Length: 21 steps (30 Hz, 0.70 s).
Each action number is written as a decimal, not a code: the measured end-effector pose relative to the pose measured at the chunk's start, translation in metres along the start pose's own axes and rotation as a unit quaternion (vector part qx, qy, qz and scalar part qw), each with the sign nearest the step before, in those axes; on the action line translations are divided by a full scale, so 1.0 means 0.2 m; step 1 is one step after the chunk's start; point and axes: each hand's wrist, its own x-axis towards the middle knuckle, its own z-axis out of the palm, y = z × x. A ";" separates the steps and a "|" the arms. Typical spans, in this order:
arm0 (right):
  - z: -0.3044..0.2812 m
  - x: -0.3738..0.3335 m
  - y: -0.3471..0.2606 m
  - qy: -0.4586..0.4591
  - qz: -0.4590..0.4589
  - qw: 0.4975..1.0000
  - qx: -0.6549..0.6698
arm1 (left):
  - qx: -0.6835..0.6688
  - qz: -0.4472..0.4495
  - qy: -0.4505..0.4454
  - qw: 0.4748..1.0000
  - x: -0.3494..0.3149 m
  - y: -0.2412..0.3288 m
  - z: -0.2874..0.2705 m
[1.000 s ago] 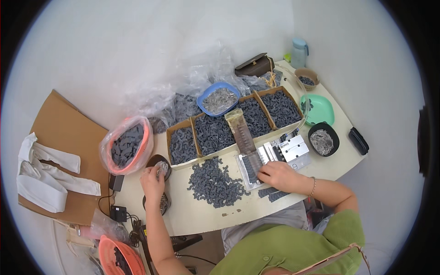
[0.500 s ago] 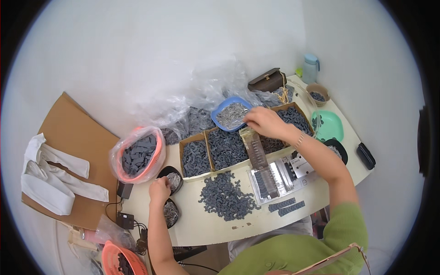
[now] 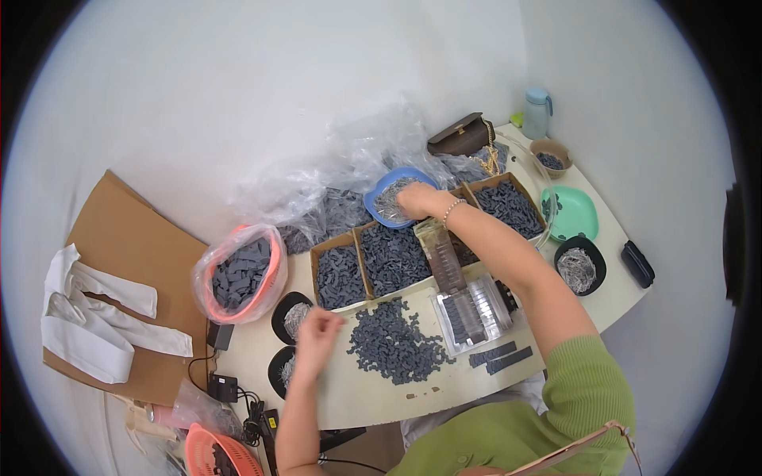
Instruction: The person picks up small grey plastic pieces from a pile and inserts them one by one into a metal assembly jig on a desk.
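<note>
My right hand (image 3: 417, 201) reaches into a blue bowl (image 3: 370, 208) of thin metal pins (image 3: 389, 208), its fingers curled down among them; the fingertips are hidden. My left hand (image 3: 316, 345) hovers over the table beside two black bowls (image 3: 278, 324) of small metal pieces, fingers pinched together. Whatever they hold is too small to make out. To its right lies a loose pile of small dark grey pieces (image 3: 397, 345). Under my right forearm stands a metal fixture (image 3: 468, 313) with a clear upright chute (image 3: 441, 258).
Cardboard trays (image 3: 361, 266) of grey parts line the back, before plastic bags (image 3: 381, 143). Grey strips (image 3: 508, 361) lie near the front edge. At right are a green tray (image 3: 586, 214), another black bowl (image 3: 581, 274) and a dark case (image 3: 636, 263); a pink basket (image 3: 279, 266) stands left.
My right hand has moved left and down into the blue bowl. My left hand has lifted off the upper black bowl and shifted right, over the table. The view has tilted slightly.
</note>
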 end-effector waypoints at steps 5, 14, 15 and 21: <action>0.04 -0.02 0.06 0.100 -0.017 0.995 0.001 | -0.137 0.055 -0.131 0.980 -0.14 0.17 0.59; -0.03 -0.18 0.10 0.193 0.006 0.969 0.156 | 0.149 0.313 -0.045 0.937 -0.17 0.28 0.87; -0.07 -0.25 0.08 0.197 -0.011 0.960 0.200 | 0.160 0.320 -0.042 0.933 -0.18 0.29 0.87; 0.00 -0.80 -0.05 0.035 -0.163 0.957 0.237 | 0.252 0.393 -0.044 0.883 -0.24 0.29 0.86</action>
